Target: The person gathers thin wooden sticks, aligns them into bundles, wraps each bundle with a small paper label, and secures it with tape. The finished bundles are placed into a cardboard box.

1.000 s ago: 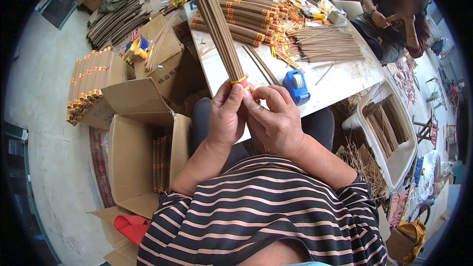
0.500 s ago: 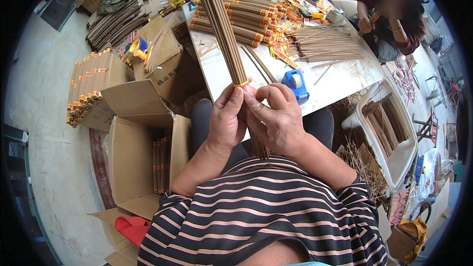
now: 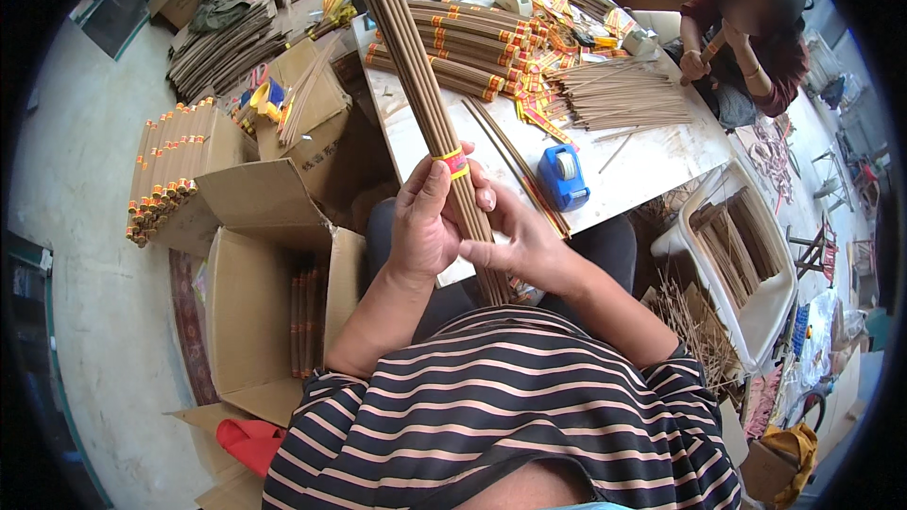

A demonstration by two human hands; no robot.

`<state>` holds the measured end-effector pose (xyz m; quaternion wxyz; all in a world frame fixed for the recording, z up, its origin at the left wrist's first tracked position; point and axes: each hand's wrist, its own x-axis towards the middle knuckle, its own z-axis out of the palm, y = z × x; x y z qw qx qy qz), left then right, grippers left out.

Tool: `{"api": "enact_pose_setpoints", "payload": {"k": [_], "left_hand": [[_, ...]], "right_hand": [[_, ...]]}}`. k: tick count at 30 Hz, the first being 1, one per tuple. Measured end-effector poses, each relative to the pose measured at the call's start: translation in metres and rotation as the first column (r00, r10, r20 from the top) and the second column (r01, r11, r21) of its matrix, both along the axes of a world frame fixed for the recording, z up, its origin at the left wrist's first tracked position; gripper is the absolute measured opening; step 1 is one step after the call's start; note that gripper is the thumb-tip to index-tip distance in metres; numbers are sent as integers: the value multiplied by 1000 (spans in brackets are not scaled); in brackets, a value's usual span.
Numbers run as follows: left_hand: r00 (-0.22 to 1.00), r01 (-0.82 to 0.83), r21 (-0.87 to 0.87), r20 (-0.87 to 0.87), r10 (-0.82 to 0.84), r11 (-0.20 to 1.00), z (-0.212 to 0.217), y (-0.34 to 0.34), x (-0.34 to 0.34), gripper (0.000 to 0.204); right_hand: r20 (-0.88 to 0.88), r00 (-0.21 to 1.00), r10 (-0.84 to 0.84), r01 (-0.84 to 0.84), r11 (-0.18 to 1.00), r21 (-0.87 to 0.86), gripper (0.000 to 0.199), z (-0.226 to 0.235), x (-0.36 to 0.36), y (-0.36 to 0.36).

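A bundle of brown incense sticks slants up and away in front of my body, with a red and yellow paper band around its middle. My left hand is closed on the bundle at the band, thumb along its left side. Lower down, my right hand holds the bundle from the right, its thumb across the sticks and some fingers hidden behind. A blue tape dispenser stands on the white table beyond my right hand. Loose sticks lie beside it.
Banded bundles are piled on the table near paper labels and loose sticks. An open carton with bundles stands at my left, a white tub of sticks at right. Two people sit across the table, one holding a bundle.
My left hand now grips the banded part, and the band faces up in plain view. My right hand has slid from the band down the bundle, its pinch loosened.
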<state>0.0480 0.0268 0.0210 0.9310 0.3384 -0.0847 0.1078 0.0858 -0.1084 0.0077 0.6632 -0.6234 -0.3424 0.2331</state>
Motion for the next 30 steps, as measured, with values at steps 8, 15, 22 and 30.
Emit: {"api": "enact_pose_setpoints", "payload": {"k": [8, 15, 22, 30], "left_hand": [[989, -144, 399, 97, 115, 905, 10, 9, 5, 26], [927, -354, 423, 278, 252, 834, 55, 25, 23, 19], [942, -335, 517, 184, 279, 788, 33, 17, 43, 21], [922, -387, 588, 246, 299, 710, 65, 13, 37, 26]], "right_hand": [[72, 981, 179, -172, 980, -104, 37, -4, 10, 5], [199, 978, 55, -20, 985, -173, 35, -4, 34, 23], [33, 998, -46, 46, 999, 9, 46, -7, 41, 44], [125, 992, 18, -14, 999, -31, 30, -21, 47, 47]]}}
